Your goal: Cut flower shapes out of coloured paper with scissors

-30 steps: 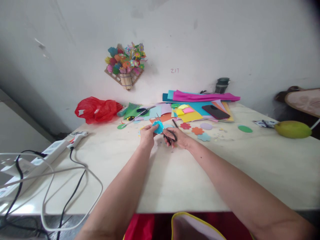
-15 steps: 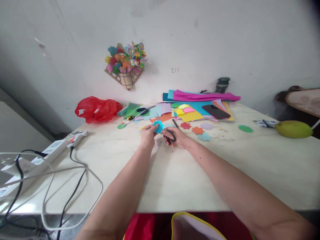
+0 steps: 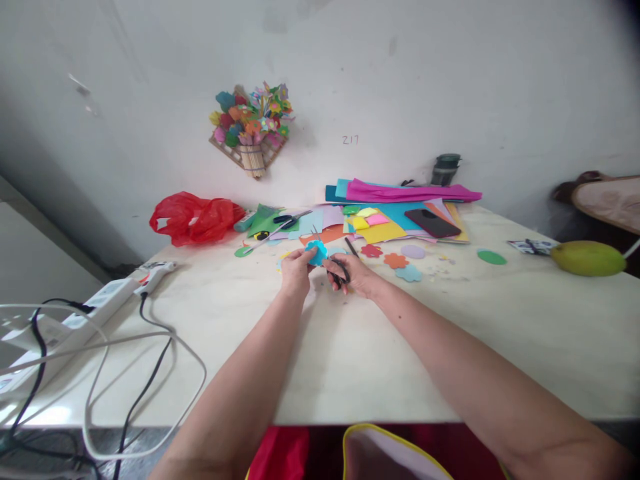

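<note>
Between the thumb and fingers of my left hand (image 3: 297, 268) is a bright blue flower-shaped piece (image 3: 317, 253) with a scalloped edge. My right hand (image 3: 354, 275) is closed round the black handles of a pair of scissors (image 3: 341, 273). The scissor blades point up and to the left, beside the blue piece, and their tips show slightly apart past its upper edge. Just right of my right hand lie a red flower cutout (image 3: 371, 251), an orange one (image 3: 395, 261) and a light blue one (image 3: 409, 273), flat on the table (image 3: 360, 360).
Coloured sheets (image 3: 385, 232) and a dark phone (image 3: 432, 223) lie behind my hands. A red plastic bag (image 3: 195, 219) and a second pair of scissors (image 3: 286, 221) are back left. White power strips (image 3: 107, 303) with cables occupy the left edge. A yellow-green fruit (image 3: 587, 259) rests far right.
</note>
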`<state>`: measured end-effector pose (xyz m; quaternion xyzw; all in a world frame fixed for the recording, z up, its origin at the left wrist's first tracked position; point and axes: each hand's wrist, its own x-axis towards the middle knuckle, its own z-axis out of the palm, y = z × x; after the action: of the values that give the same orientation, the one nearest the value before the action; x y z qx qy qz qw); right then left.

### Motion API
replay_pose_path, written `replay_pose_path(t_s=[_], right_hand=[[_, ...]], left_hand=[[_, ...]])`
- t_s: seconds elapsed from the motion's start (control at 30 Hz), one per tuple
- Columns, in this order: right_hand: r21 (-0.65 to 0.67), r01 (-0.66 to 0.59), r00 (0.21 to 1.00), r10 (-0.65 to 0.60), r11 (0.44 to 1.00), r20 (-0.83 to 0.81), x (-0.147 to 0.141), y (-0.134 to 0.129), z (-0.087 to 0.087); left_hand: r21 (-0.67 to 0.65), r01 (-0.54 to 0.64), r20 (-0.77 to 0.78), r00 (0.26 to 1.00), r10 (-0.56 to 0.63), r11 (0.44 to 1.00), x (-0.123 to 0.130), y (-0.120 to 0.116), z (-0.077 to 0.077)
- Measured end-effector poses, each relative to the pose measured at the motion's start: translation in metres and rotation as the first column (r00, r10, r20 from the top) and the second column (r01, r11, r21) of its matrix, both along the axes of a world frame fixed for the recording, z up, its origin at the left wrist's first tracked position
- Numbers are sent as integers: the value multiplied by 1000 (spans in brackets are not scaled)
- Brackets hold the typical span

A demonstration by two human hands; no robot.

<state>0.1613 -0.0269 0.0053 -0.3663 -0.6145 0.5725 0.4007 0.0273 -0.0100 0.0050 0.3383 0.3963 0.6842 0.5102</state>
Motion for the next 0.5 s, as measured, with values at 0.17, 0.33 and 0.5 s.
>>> replay_pose_path(t_s=[0.17,0.33,0.5], right_hand=[[-2,13,1000,-13,1000,-13,-1,2,-3],[-8,34,999,-34,999,-7,-2,2,-3],[3,57,998,-57,998,0,-4,0,0]], left_hand=[[-2,-1,13,1000,1,1000,1,-1,2],[7,14,21,1000,-14,1000,0,-1,2],[13,27,29,999,-28,1000,-1,0,2]])
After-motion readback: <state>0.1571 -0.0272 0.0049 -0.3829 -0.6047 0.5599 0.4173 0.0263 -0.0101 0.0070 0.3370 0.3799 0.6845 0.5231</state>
